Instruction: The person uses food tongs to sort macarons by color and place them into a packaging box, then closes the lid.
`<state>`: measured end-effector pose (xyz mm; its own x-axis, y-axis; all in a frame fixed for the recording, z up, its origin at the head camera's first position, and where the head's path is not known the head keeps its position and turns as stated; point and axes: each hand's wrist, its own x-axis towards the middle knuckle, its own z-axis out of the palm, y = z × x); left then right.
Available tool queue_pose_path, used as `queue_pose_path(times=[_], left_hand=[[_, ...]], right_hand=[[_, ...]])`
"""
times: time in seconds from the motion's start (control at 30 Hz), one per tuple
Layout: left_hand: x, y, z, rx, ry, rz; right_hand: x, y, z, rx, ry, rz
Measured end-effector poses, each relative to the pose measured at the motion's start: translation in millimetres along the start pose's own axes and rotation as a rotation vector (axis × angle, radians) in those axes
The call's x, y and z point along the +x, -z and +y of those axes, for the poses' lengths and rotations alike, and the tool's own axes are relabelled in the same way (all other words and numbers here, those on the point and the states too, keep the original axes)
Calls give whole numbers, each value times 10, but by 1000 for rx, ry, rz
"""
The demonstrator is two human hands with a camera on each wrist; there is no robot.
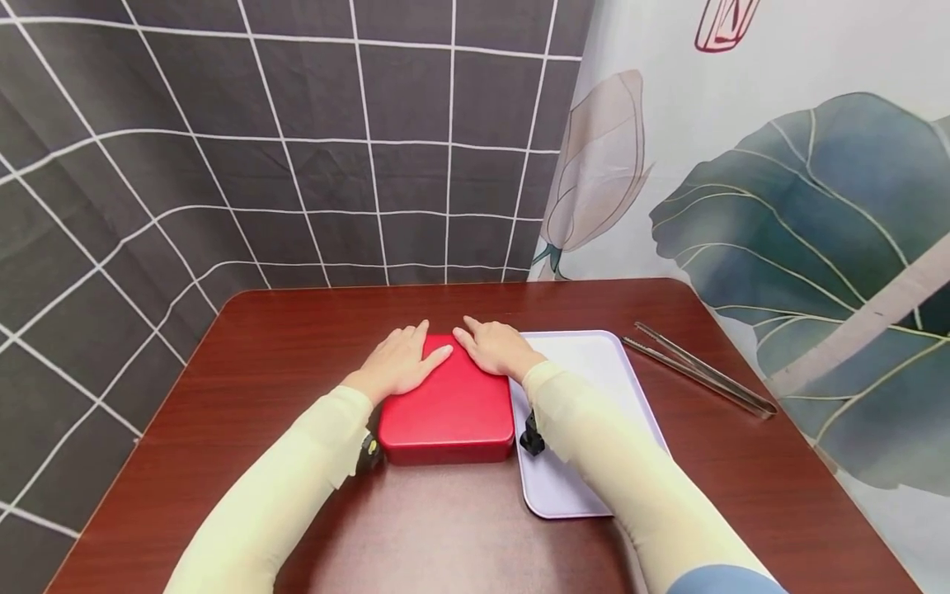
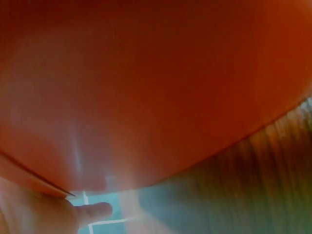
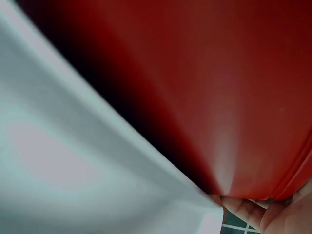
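A red lidded box (image 1: 449, 404) with rounded corners sits on the table, its lid down. At its far left corner my left hand (image 1: 393, 360) holds it, thumb on the top and fingers over the side. My right hand (image 1: 499, 346) grips the far right corner the same way. In the right wrist view, bent fingers (image 3: 243, 210) lie against the box's edge near the lid seam. The left wrist view shows the box side (image 2: 146, 97) filling the frame, with one fingertip of the left hand (image 2: 44, 209) reaching past the corner.
A white tray (image 1: 586, 371) with a pale purple rim lies right beside the box, partly under my right forearm. Metal tongs (image 1: 701, 369) rest farther right on the dark red wooden table (image 1: 282, 371). A grey grid curtain (image 1: 408, 177) hangs behind the table.
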<state>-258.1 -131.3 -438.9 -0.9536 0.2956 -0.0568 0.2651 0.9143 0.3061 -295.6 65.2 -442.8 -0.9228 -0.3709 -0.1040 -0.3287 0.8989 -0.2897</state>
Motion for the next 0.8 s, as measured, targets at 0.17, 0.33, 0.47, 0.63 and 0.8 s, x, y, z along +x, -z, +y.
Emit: queue_pose_path(times=[0.17, 0.33, 0.47, 0.63, 0.8], left_hand=[[-32, 6, 16, 24, 1, -8], [-59, -29, 7, 29, -3, -10], [-52, -51, -9, 24, -15, 1], [-40, -55, -8, 24, -17, 6], [-8, -68, -19, 16, -21, 32]], right_hand=[[-28, 2, -34, 6, 4, -22], [-48, -34, -37, 6, -2, -36], [-56, -42, -32, 6, -5, -29], [-57, -40, -30, -6, 1, -23], [-55, -23, -29, 0, -6, -6]])
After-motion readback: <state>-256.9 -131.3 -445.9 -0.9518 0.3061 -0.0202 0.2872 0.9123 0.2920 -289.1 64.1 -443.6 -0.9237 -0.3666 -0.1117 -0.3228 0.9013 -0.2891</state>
